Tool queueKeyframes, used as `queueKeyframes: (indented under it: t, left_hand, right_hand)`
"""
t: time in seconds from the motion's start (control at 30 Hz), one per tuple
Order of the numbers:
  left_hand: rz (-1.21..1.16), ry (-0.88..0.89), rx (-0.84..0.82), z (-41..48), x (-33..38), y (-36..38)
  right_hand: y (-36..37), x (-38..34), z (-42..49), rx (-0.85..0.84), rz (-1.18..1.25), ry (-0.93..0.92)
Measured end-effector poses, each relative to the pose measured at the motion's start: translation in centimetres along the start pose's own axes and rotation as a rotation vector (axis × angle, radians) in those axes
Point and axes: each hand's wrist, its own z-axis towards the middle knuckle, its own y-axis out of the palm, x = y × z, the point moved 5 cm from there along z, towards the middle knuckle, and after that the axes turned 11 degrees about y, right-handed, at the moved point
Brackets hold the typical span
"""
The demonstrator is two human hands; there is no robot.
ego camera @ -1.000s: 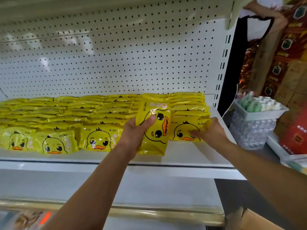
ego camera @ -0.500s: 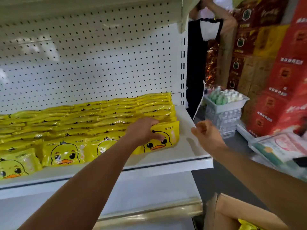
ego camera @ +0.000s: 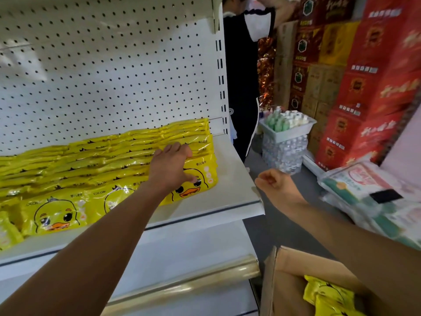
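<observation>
"Where is the left hand (ego camera: 170, 165)?"

"On the shelf (ego camera: 230, 174), at the right end of the yellow rows (ego camera: 91, 165). The fingers are spread and fairly straight across the top edges of the packs. The thumb points down onto the front duck pack (ego camera: 205, 174). It presses rather than grasps, so it is an open hand."

"And that front pack?"

"It stands at the shelf's front, leaning back against the packs behind it with the duck face outward. Bare shelf lies at three o'clock from it."

"What about the right hand (ego camera: 276, 187)?"

"It is at three o'clock from the left hand, in the air just off the shelf's corner. The fingers are loosely curled and it holds nothing and touches nothing."

"Is there more stock?"

"A cardboard box (ego camera: 289, 277) sits at six o'clock from the right hand, under the forearm, with more yellow packs (ego camera: 328, 299) inside. At twelve o'clock from that hand, a white basket of bottles (ego camera: 289, 133) rests on bottled water (ego camera: 282, 153), with red cartons (ego camera: 364, 99) stacked beside it."
</observation>
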Motion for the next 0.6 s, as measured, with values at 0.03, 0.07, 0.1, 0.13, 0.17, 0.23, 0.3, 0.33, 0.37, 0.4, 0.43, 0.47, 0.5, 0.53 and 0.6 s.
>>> queueKeyframes:
  t: [0.03, 0.07, 0.1, 0.13, 0.17, 0.23, 0.3, 0.33, 0.37, 0.4, 0.43, 0.47, 0.5, 0.53, 0.6]
  left_hand:
    - [0.003, -0.006, -0.002, 0.0, 0.2, 0.0]
    - [0.004, -0.01, -0.01, 0.0, 0.3, 0.1]
    - [0.003, -0.011, -0.022, 0.0, 0.4, 0.2]
    - [-0.006, -0.011, -0.033, 0.0, 0.6, 0.3]
    - [-0.023, -0.006, -0.039, 0.1, 0.7, 0.4]
    - [-0.052, 0.036, -0.027, 0.1, 1.1, 0.5]
    - [-0.054, 0.105, -0.001, 0.1, 1.8, 0.2]
    - [-0.051, 0.132, 0.012, 0.2, 2.0, 0.1]
    - [-0.051, 0.142, 0.022, 0.2, 2.2, 0.1]
    - [-0.051, 0.128, 0.031, 0.3, 2.0, 0.0]
    - [-0.047, 0.105, 0.033, 0.3, 1.9, 0.0]
    - [-0.039, 0.08, 0.026, 0.4, 1.7, 0.0]
    - [-0.029, 0.057, 0.019, 0.5, 1.5, 0.1]
    - [-0.02, 0.037, 0.018, 0.4, 1.5, 0.2]
    - [-0.003, 0.017, 0.046, 0.3, 1.8, 0.1]
  right_hand:
    - [-0.1, 0.0, -0.3, -0.011, 0.004, -0.013]
    - [-0.2, -0.1, -0.5, -0.014, -0.002, -0.028]
    - [-0.4, -0.1, -0.8, -0.012, -0.012, -0.04]
    - [-0.6, -0.1, -1.1, -0.01, -0.021, -0.049]
    - [-0.9, 0.0, -1.3, -0.01, -0.027, -0.051]
    - [-1.5, 0.4, -1.8, -0.013, -0.028, -0.042]
    - [-2.1, 1.0, -2.2, -0.021, -0.025, -0.027]
    - [-2.3, 1.2, -2.3, -0.026, -0.022, -0.017]
    - [-2.6, 1.5, -2.5, -0.028, -0.019, -0.006]
    - [-2.6, 1.5, -2.6, -0.032, -0.02, -0.002]
    - [-2.6, 1.5, -2.7, -0.037, -0.021, 0.004]
    - [-2.7, 1.4, -2.9, -0.043, -0.02, 0.008]
    - [-2.7, 1.4, -3.0, -0.053, -0.015, 0.013]
    - [-2.7, 1.4, -3.1, -0.06, -0.006, 0.017]
    - [-2.9, 1.4, -3.2, -0.063, 0.008, 0.025]
